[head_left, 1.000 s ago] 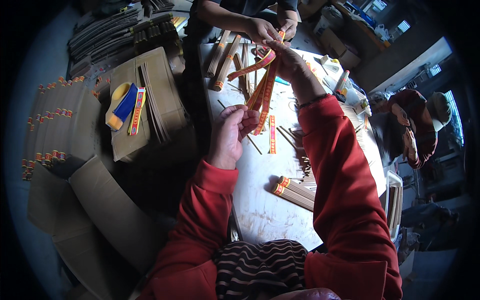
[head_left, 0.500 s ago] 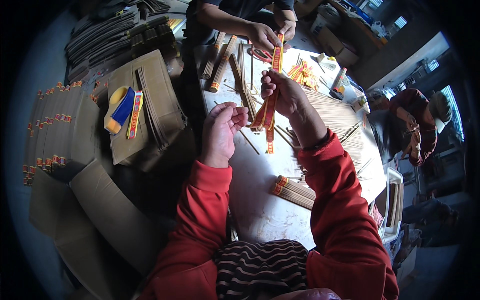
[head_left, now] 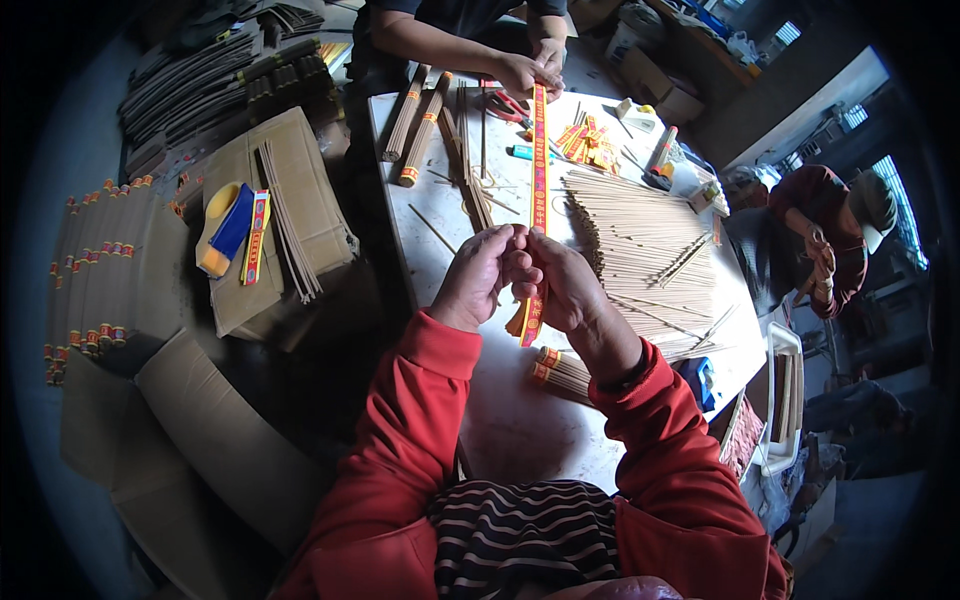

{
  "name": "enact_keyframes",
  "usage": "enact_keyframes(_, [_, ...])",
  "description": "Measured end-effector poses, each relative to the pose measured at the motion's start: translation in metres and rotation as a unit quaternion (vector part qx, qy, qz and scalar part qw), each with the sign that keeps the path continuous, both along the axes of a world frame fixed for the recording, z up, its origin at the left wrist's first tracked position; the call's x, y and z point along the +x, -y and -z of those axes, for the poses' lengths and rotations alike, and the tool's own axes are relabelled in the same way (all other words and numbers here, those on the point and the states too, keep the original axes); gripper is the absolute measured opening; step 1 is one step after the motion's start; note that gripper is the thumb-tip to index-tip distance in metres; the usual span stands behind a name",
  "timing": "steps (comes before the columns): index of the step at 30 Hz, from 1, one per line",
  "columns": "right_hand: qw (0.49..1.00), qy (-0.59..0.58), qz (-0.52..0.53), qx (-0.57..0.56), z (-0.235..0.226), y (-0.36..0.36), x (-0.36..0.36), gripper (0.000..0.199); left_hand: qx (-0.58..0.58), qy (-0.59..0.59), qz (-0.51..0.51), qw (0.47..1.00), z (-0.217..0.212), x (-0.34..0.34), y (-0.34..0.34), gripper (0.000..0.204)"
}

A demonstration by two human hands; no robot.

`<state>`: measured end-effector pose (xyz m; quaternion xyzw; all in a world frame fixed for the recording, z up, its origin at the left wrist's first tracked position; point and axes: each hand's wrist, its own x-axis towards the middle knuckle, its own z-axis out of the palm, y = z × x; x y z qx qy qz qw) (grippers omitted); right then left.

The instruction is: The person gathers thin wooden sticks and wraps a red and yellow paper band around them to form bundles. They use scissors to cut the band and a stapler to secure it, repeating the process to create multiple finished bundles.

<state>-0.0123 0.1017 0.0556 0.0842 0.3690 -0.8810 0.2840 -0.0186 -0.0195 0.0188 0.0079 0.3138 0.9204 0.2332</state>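
Note:
A long red-and-yellow paper strip [head_left: 540, 160] stretches lengthwise over the table, pulled straight between a co-worker's hands [head_left: 530, 70] at the far edge and my own. My right hand [head_left: 568, 285] is closed on the near part, and several strip ends hang below its fingers. My left hand [head_left: 482, 278] is closed too, its fingertips meeting the right hand's at the strip; what they pinch is hidden. Below my hands lies a bundle of thin brown sticks [head_left: 562, 375] with red-and-yellow bands, partly covered by my right forearm.
Many loose sticks [head_left: 650, 240] cover the table's right side. Banded bundles [head_left: 425, 130], red-handled scissors [head_left: 508, 106] and a heap of short labels [head_left: 590, 145] lie farther back. Cardboard [head_left: 300, 180] with a blue-and-yellow object [head_left: 228, 230] stands left. Another person [head_left: 830, 240] is at right.
My right hand has come down toward me, drawing the strip out straighter and longer. The left hand has moved right to meet it. The co-worker's hands still hold the far end.

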Motion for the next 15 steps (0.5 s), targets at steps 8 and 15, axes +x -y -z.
enact_keyframes(8, [0.998, 0.021, -0.013, 0.050, 0.014, -0.008, 0.020, 0.026, 0.009, 0.054, 0.093, 0.994, 0.001, -0.008, -0.014, 0.026])
enact_keyframes(15, [0.998, 0.030, -0.005, 0.051, 0.019, -0.015, 0.029, 0.026, -0.043, 0.039, 0.092, 0.994, -0.014, -0.003, -0.019, 0.024])
